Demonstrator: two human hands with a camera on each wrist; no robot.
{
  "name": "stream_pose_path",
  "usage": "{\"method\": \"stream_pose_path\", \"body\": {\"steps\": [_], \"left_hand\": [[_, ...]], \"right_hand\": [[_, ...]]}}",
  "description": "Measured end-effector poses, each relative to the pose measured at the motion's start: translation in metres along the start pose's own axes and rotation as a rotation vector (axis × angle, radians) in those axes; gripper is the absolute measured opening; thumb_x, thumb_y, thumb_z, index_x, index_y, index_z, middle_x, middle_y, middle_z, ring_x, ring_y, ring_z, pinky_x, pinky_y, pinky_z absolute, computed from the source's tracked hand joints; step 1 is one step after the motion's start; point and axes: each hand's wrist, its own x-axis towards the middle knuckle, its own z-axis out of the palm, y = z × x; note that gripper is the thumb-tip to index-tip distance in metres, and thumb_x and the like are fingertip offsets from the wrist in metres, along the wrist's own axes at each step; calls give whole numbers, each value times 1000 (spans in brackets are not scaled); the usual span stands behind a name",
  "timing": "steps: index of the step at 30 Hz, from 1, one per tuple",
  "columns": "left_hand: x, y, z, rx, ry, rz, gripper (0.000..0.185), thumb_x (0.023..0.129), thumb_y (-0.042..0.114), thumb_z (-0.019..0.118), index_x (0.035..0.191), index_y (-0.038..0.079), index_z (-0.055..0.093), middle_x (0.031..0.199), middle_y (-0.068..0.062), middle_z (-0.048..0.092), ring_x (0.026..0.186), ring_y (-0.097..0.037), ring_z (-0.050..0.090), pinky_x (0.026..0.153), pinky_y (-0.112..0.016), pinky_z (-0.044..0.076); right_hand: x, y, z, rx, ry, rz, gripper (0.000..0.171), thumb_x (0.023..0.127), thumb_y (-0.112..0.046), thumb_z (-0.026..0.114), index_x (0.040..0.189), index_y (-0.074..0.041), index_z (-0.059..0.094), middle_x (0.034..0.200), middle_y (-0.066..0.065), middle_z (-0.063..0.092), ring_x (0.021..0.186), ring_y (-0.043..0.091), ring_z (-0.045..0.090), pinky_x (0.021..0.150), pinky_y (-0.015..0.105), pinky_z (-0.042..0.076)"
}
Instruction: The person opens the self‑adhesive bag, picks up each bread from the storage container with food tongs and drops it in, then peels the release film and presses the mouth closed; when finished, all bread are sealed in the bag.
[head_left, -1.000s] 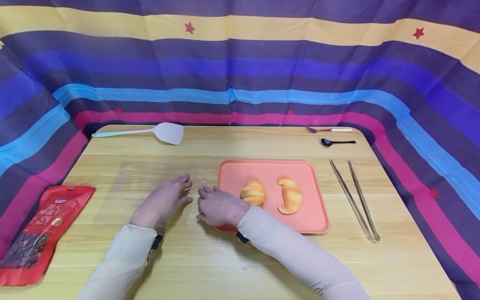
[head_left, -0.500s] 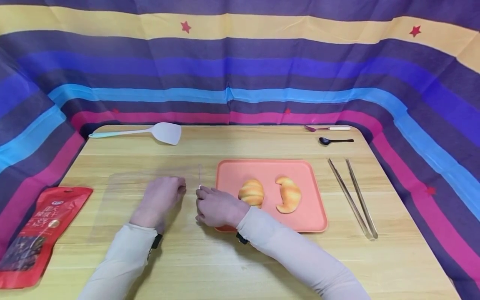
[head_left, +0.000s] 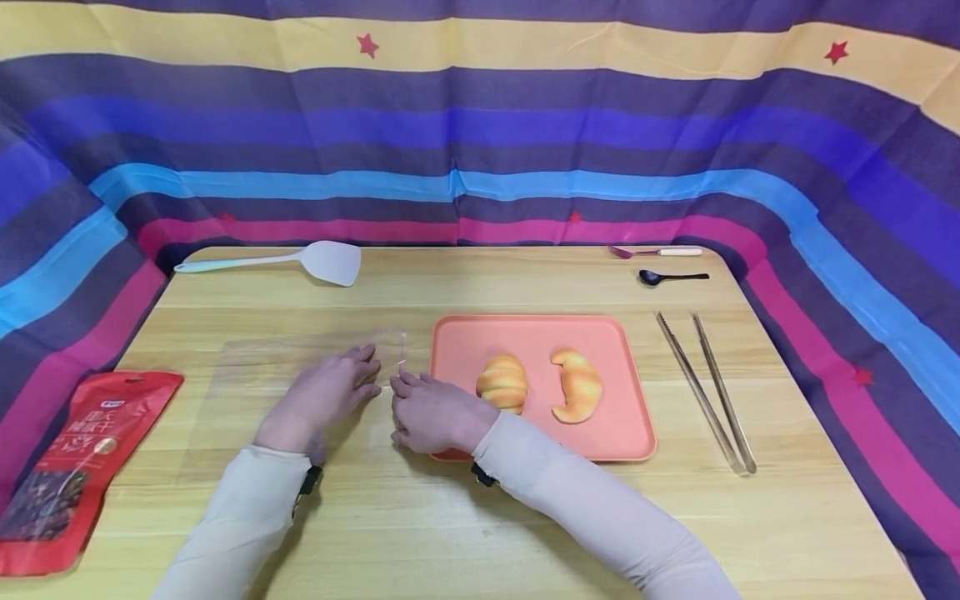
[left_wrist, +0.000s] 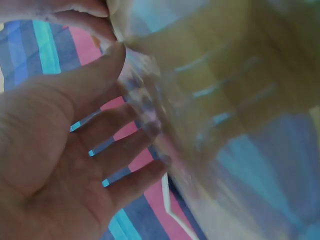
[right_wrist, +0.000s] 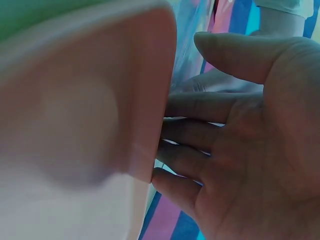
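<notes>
A clear plastic bag (head_left: 236, 392) lies flat on the wooden table, left of a pink tray (head_left: 536, 333). My left hand (head_left: 322, 396) is over the bag's right end, fingers spread. In the left wrist view, its thumb tip touches the edge of the film (left_wrist: 225, 125). Just across that edge, my right hand (head_left: 438, 412) rests by the tray's left rim. The right wrist view shows its fingers (right_wrist: 190, 132) nearly straight, the thumb apart, and the fingertips hidden behind the tray wall. Two croissants (head_left: 502, 383) sit on the tray, one partly behind the right forearm.
A red food pouch (head_left: 82, 467) lies at the left edge. A white spatula (head_left: 330, 262) is at the back left. Fork (head_left: 660, 252) and black spoon (head_left: 667, 277) lie at the back right, above metal tongs (head_left: 708, 400). A striped cloth (head_left: 450, 142) surrounds the table.
My left hand drew its fingers together half a second ago and has spread them again at the bag's edge. The right hand has hardly moved. The bag's near-right edge shifted slightly.
</notes>
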Motion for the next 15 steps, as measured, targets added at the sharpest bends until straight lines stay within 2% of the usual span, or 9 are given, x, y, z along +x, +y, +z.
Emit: {"method": "stream_pose_path", "body": {"steps": [5, 7, 12, 13, 15], "left_hand": [[3, 3, 0, 56, 88, 40, 14, 86, 8, 76, 98, 1, 76, 119, -20, 66, 98, -39, 66, 81, -50, 55], [4, 2, -1, 65, 111, 42, 10, 85, 8, 76, 95, 3, 77, 110, -16, 70, 91, -37, 68, 76, -49, 56], [2, -3, -6, 26, 140, 88, 10, 87, 8, 74, 96, 2, 77, 111, -19, 69, 95, -40, 67, 81, -52, 54], [1, -5, -7, 5, 142, 103, 11, 88, 7, 73, 97, 1, 77, 115, -21, 67, 98, -42, 66, 84, -53, 53], [1, -7, -9, -38, 148, 126, 14, 89, 7, 72, 100, -1, 76, 118, -22, 66, 103, -43, 64, 89, -54, 51]], "right_hand": [[0, 1, -1, 1, 8, -9, 35, 101, -42, 52, 116, -15, 67, 155, 14, 34, 144, 26, 26, 116, 35, 24], [0, 1, -1, -1, 14, -9, 35, 101, -42, 52, 117, -15, 66, 155, 13, 34, 144, 25, 26, 116, 35, 24], [0, 3, -1, 13, 19, -3, 48, 102, -32, 50, 142, -7, 50, 155, 11, 34, 144, 23, 27, 116, 31, 22], [0, 4, -1, 12, 27, -5, 49, 102, -30, 51, 145, -5, 47, 154, 11, 36, 143, 22, 30, 116, 30, 23], [-1, 5, -1, -1, 56, -13, 44, 101, -24, 52, 140, -5, 52, 149, 9, 43, 138, 21, 38, 114, 28, 28]]}}
